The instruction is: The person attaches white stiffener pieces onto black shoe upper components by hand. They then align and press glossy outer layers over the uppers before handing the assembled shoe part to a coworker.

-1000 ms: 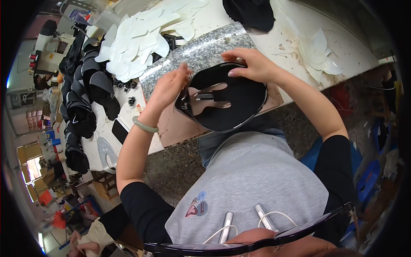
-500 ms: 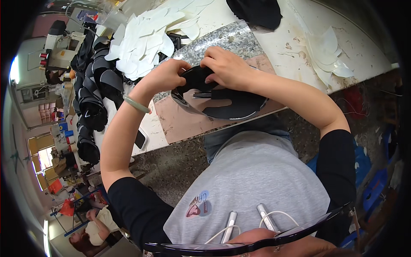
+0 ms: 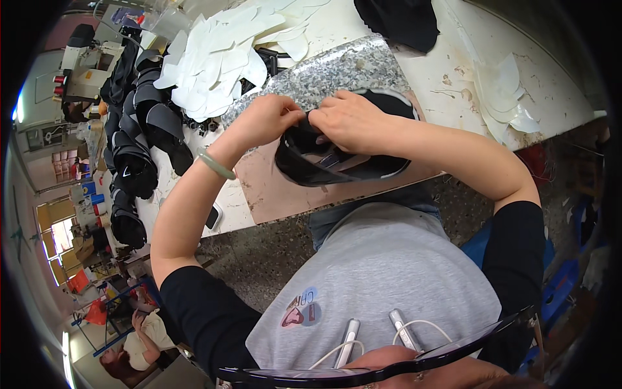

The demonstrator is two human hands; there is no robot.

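A black shoe upper with a pale edge stands curved into an open loop over the pinkish board. My left hand pinches the upper's far left rim between thumb and fingers. Right beside it, my right hand grips the same rim, its fingers closed and its thumb toward the inside. The fingertips of both hands nearly meet. My right hand and forearm hide part of the upper's middle.
A speckled stone slab lies behind the board. White cut sheets are heaped at the far left, near a row of grey-and-black uppers. Black fabric and translucent pieces lie at the right. A phone rests by the table's near edge.
Both hands have come closer together, the left one moving right. The upper has turned and opened into a more upright loop, and the strip seen lying inside it is now mostly hidden.
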